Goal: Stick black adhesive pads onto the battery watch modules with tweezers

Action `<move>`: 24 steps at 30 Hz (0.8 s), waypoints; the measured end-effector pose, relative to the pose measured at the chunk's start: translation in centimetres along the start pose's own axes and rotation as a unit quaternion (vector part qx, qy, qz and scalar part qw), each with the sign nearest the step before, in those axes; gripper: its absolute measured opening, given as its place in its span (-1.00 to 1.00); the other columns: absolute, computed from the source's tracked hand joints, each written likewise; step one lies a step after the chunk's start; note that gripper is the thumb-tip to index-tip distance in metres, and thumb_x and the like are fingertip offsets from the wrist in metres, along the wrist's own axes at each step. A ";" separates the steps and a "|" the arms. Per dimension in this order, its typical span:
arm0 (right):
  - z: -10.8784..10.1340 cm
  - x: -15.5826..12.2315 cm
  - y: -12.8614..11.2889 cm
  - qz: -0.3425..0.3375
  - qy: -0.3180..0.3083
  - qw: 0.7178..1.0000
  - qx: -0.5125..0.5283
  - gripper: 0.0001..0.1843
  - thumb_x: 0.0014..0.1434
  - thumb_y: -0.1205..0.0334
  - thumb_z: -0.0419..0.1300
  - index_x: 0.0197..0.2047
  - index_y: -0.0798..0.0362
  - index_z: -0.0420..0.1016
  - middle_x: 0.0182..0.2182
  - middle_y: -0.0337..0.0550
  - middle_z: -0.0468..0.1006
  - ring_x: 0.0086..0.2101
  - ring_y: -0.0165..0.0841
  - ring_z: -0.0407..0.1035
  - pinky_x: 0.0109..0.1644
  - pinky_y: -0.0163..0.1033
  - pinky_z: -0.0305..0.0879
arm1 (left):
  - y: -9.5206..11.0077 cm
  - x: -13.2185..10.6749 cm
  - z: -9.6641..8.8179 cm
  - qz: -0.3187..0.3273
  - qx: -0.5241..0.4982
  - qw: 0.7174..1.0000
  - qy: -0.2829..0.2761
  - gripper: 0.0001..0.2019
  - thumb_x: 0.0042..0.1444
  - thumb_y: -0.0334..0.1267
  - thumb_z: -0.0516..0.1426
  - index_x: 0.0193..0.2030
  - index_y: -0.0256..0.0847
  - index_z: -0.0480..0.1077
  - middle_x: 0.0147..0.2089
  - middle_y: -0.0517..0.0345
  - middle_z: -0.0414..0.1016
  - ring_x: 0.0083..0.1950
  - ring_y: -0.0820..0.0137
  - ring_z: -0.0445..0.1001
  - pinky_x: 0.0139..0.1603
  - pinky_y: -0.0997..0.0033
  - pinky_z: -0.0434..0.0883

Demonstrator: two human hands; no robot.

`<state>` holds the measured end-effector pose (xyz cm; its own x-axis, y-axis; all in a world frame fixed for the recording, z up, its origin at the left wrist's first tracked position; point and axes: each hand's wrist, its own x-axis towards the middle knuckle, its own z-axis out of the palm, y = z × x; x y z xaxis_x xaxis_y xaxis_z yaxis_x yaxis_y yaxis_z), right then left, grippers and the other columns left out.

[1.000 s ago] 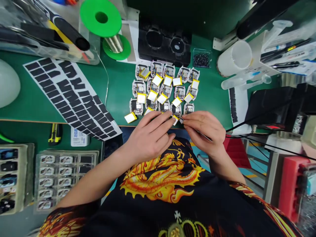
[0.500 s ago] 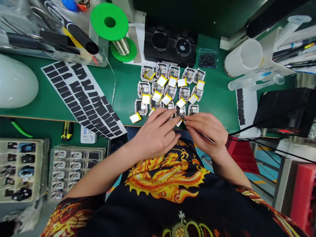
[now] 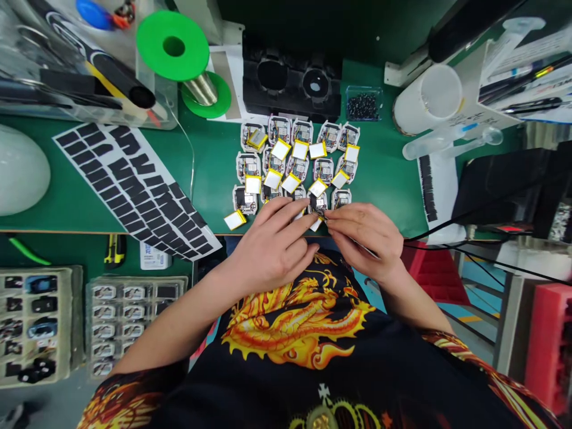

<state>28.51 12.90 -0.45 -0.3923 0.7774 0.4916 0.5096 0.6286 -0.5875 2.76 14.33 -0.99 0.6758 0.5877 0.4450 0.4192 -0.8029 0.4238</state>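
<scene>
My left hand [image 3: 272, 247] reaches over the bottom row of a grid of open smartwatch housings [image 3: 279, 130], its fingertips on one housing [image 3: 319, 204]. A flat yellow-edged pouch battery [image 3: 316, 224] sticks out below that housing, partly hidden by my fingers. My right hand [image 3: 366, 241] pinches thin tweezers [image 3: 363, 248] whose tips meet the same housing. Many housings show circuit boards, and several have pouch batteries lying on them. One loose battery [image 3: 235, 220] lies at the grid's lower left.
The green bench mat [image 3: 210, 179] ends at a front edge just beyond my hands. A sheet of black adhesive pads [image 3: 134, 190] lies left of the grid. A green solder spool [image 3: 173, 46], black holder [image 3: 290, 83], screw box [image 3: 363, 104] and white cup [image 3: 426, 98] stand behind.
The whole scene has slid left in the view as my head turned. Both hands stay together at the same housing, with the battery still under my fingers.
</scene>
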 end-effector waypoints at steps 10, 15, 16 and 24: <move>0.2 -0.3 0.5 -0.008 0.005 1.000 0.009 -0.55 0.32 0.49 0.43 0.22 -0.04 0.67 0.06 -0.06 0.83 -0.01 -0.20 0.75 0.07 0.06 0.75 | -0.5 0.5 -0.5 0.011 -0.011 1.000 -0.011 -0.81 0.39 -0.26 0.34 -0.29 -0.22 0.57 0.22 -0.10 0.74 0.40 -0.12 0.65 0.41 -0.28 0.58; 0.1 -0.4 0.3 -0.007 -0.005 1.000 0.006 -0.54 0.33 0.52 0.41 0.23 -0.02 0.68 0.07 -0.04 0.83 0.01 -0.17 0.74 0.06 0.06 0.76 | -0.4 1.0 -0.8 0.016 0.002 1.000 -0.025 -0.83 0.39 -0.29 0.33 -0.27 -0.26 0.60 0.21 -0.13 0.75 0.38 -0.14 0.66 0.38 -0.27 0.59; 0.0 -0.4 0.3 -0.009 -0.003 1.000 0.006 -0.53 0.32 0.53 0.41 0.23 0.00 0.68 0.07 -0.02 0.82 0.01 -0.17 0.74 0.06 0.06 0.76 | -0.3 1.1 -0.9 0.014 0.006 0.999 -0.029 -0.83 0.40 -0.29 0.33 -0.27 -0.26 0.61 0.20 -0.14 0.75 0.37 -0.13 0.66 0.38 -0.26 0.59; -0.9 0.6 0.1 -0.010 0.042 0.999 -0.006 -0.48 0.28 0.56 0.41 0.24 -0.04 0.68 0.05 -0.06 0.84 -0.04 -0.17 0.77 0.05 0.05 0.75 | 0.1 1.7 -1.1 0.004 0.023 0.998 -0.052 -0.74 0.45 -0.18 0.31 -0.29 -0.24 0.62 0.17 -0.12 0.75 0.36 -0.11 0.66 0.37 -0.21 0.58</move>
<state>28.98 13.42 0.35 -0.3374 0.7604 0.5550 0.5116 0.6430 -0.5699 3.24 15.37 0.63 0.7372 0.5698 0.3630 0.4394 -0.8125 0.3830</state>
